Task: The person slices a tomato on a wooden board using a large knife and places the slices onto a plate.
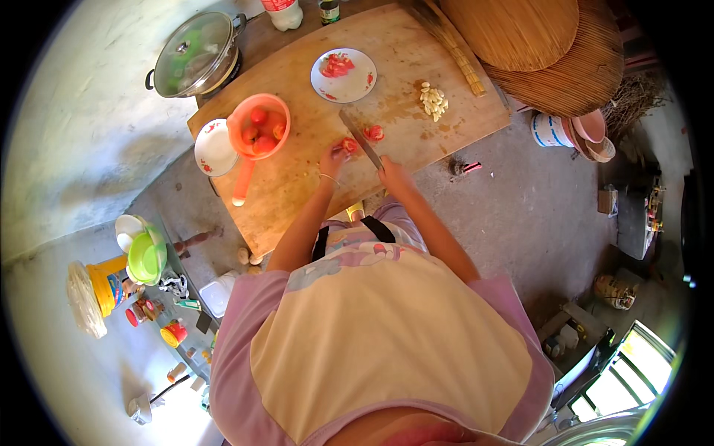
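My right hand [396, 175] grips the handle of a kitchen knife [360, 138], its blade pointing away from me over a large wooden board [390, 67]. On the blade's left, my left hand [333, 160] has its fingers on a cut piece of tomato [349, 146]. Another cut tomato piece [374, 132] lies just right of the blade. Farther away, a white floral plate [348, 89] bears chopped tomato [337, 65]. Peeled garlic cloves [434, 101] are heaped at the right. An orange long-handled dipper [244, 177] at the left holds several whole tomatoes [264, 145].
A second floral plate [215, 150] sits partly under the dipper. Beyond are a glass-lidded pan [192, 53], a bottle [283, 14] and a small dark bottle [329, 11]. A straw brush [466, 67] lies at the board's right, near round wooden lids [530, 33].
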Demonstrator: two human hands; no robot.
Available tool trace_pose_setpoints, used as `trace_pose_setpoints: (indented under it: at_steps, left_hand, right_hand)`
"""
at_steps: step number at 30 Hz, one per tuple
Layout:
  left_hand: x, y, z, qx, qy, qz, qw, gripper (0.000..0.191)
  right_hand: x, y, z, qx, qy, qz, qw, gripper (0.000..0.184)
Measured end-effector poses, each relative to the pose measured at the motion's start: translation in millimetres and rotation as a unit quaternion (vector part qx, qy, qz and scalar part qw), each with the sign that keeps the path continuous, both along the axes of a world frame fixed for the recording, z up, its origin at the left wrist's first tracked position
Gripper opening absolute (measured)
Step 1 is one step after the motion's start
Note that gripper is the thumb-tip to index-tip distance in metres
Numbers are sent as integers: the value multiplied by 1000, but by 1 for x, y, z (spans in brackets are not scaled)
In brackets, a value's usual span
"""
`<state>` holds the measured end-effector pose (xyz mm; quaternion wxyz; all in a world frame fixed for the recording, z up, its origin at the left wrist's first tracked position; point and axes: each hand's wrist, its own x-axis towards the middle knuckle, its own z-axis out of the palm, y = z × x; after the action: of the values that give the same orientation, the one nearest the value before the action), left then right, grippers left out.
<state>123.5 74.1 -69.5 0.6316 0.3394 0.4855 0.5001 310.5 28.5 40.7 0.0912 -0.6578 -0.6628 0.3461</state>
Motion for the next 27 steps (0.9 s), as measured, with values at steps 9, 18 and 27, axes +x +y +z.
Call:
trace_pose_setpoints:
  at_steps: [9, 18, 27]
  left_hand:
    - [3, 8, -3, -37, 1, 22, 999, 28]
    - [1, 8, 3, -57, 20, 37, 998, 23]
    - [2, 3, 3, 2, 77, 12, 997, 15]
  right_hand:
    - [-8, -18, 18, 30, -105, 70, 991, 19]
    - [-13, -13, 18, 41, -115, 96, 988, 15]
    - [-28, 5, -2, 46, -128, 96, 986, 15]
